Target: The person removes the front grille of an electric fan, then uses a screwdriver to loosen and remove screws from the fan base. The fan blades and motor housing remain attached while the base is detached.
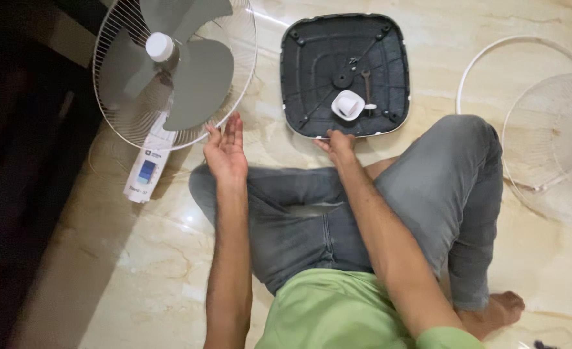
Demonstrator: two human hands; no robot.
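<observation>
I sit cross-legged on a marble floor. My left hand (226,152) is raised with fingers apart, palm turned inward, just below the rim of a fan head (176,64) with grey blades and a wire rear guard; it holds nothing. My right hand (337,145) rests on the near edge of an upturned black square fan base (312,64). Inside the base lie a white plastic cup-shaped nut (348,105) and a small spanner (366,83).
The fan's white control body (147,169) lies under the guard at left. A loose front wire guard (547,139) and a white guard ring (492,48) lie at right. Dark furniture fills the left edge. My bare foot (496,310) is at lower right.
</observation>
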